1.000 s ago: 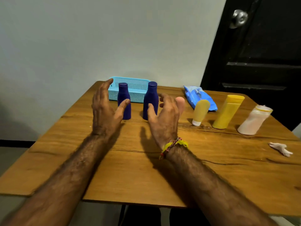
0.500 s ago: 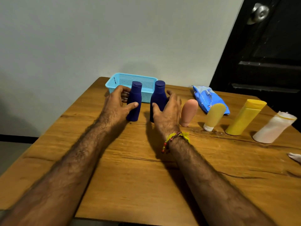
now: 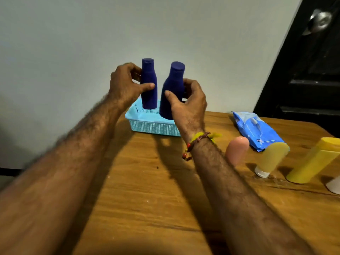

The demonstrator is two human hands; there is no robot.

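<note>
Two dark blue bottles are lifted over a light blue mesh basket (image 3: pixel 147 125) at the back of the wooden table (image 3: pixel 147 190). My left hand (image 3: pixel 127 83) grips the left blue bottle (image 3: pixel 148 83), thumb in front and fingers behind. My right hand (image 3: pixel 187 102) grips the right blue bottle (image 3: pixel 173 87), which tilts slightly. Both bottle bases hang in front of the basket's inside; whether they touch its floor I cannot tell.
To the right on the table stand a pink tube (image 3: pixel 236 150), a pale yellow tube (image 3: pixel 272 157) on its white cap and a yellow bottle (image 3: pixel 312 161). A blue packet (image 3: pixel 257 131) lies behind them. A white bottle (image 3: pixel 334 186) shows at the right edge. A dark door (image 3: pixel 312 61) stands at the right.
Both hands closed round the blue bottles on the table, then raised them up and back over the basket. The camera view tilted upward.
</note>
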